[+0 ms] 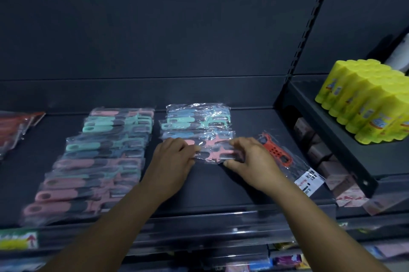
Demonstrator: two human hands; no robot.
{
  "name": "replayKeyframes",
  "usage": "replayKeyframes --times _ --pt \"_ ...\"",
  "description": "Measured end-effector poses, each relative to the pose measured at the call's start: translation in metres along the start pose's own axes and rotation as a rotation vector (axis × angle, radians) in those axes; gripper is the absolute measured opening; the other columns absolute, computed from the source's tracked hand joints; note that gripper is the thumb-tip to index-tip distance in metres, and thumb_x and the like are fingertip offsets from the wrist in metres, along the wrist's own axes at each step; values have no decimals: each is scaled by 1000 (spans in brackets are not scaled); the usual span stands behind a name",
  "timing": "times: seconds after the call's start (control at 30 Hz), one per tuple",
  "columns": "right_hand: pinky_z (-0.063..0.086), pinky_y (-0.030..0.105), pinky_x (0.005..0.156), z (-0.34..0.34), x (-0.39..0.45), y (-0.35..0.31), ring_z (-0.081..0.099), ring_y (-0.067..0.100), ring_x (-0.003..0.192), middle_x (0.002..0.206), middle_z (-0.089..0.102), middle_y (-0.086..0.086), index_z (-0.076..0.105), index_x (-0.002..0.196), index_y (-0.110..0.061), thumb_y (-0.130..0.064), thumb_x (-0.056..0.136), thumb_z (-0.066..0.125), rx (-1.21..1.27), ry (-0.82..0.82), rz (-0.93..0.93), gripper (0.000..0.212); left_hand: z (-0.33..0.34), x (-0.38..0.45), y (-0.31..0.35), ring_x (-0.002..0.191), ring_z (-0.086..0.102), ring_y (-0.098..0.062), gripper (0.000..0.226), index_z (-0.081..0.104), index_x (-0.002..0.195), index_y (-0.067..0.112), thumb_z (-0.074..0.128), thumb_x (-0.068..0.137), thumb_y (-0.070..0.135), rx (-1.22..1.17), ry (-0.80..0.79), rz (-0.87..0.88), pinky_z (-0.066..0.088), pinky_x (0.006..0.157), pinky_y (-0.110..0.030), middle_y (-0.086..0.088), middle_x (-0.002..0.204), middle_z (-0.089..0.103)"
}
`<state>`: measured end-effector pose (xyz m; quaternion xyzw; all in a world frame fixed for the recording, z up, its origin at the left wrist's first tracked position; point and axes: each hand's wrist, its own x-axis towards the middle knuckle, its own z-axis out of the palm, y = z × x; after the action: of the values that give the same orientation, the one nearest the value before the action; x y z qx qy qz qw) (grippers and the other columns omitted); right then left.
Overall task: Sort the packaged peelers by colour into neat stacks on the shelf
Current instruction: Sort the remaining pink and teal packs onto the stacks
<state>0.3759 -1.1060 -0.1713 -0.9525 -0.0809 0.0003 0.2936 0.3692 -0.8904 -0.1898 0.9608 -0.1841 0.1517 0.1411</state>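
Shop: stocked shelf [221, 205], packaged goods [365, 103]

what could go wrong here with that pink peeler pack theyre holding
Both the left hand and right hand pinch the pink peeler pack by its slippery wrap, so it may slide out. It overlaps the near stack, which mixes teal, blue and pink; pulling could drag those askew. The orange-red peeler beside it could get knocked.

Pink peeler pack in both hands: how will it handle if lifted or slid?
The pink peeler pack is probably light. Its glossy, crinkled film looks slippery and floppy at the edges, while the peeler inside likely stays stiff. Left hand and right hand pinch opposite ends.
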Motion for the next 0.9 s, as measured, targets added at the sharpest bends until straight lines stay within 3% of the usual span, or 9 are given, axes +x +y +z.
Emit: replayKeyframes --times 0.2,0.37,0.5,0.57,0.63,0.7,0.77,0.9 --pt "44 24 95 10 2 2 58 19 101 117 55 5 60 114 -19 -16 78 71 69 11 127 39 9 0 -3 98 54 -29 30 67 105 18 68 76 8 -105 -90 -61 45 85 -43 -3 98 60" --pt "47 32 97 14 7 2 59 22 104 118 54 6 57 115 -16 -12 75 70 94 15 229 42 7 0 -4 108 46 -23 32 65 112 20 66 81 18 -143 -93 -101 40 96 -42 0 111 56" --pt "48 34 94 16 13 2 58 24 105 114 62 6 57 112 -17 -22 70 74 98 -12 271 46 0 5 -6 112 35 -12 51 55 124 28 67 76 42 -215 -135 -190 30 101 -27 9 117 48" --pt "47 36 96 12 19 -1 57 24 106 113 61 5 56 113 -17 -30 72 75 135 19 269 48 -4 13 -7 118 36 -12 59 50 130 23 64 76 43 -296 -88 -249 28 101 -23 12 118 51" --pt "45 34 97 6 28 -5 55 25 109 114 58 6 54 118 -14 -32 79 71 148 52 248 47 -5 27 -12 128 35 -19 63 41 138 13 63 83 34 -304 -80 -332 28 105 -26 8 125 49" --pt "41 32 100 1 40 -10 52 25 118 126 54 8 47 130 -11 -32 85 66 132 43 227 54 -2 42 -20 131 35 -25 68 36 140 7 60 85 38 -257 -114 -402 31 109 -35 -6 139 43" --pt "37 30 102 -3 53 -15 47 25 125 137 49 8 38 138 -11 -32 88 63 126 -5 249 59 0 56 -26 130 37 -28 70 34 139 4 56 85 43 -253 -178 -474 34 108 -40 -15 141 41" --pt "38 28 85 1 79 -17 53 25 112 122 57 6 43 109 -17 -33 87 63 153 -89 316 33 4 75 -28 139 25 -32 84 12 149 7 51 88 49 -191 -312 -587 28 112 -42 -19 152 22"
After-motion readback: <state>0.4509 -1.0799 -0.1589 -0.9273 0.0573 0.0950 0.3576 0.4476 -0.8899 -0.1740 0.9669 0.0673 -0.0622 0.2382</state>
